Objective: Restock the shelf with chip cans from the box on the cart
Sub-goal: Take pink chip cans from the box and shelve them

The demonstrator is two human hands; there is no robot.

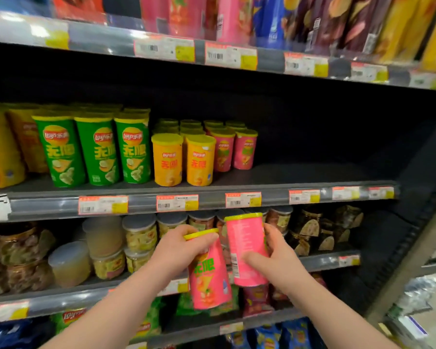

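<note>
Two pink, yellow-lidded cardboard chip cans, unshelved: tilted can (209,273), left hand (181,248) curled over its lid; upright can (246,248), right hand (280,260) wrapped round it. Both just below dark metal shelf (312,172), whose pink can row (233,152) adjoins bare space. Restocking likely early.

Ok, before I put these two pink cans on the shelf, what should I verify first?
1. Left hand grip on the left can, fingers curled over its lid: ok.
2. Right hand grip on the right can: ok.
3. Free space on the middle shelf, right of the shelved pink cans: ok.
4. Labels to the front: left can ok; right can shows its barcode side, not ok.
5. Cans upright: left can is tilted, not ok.
</note>
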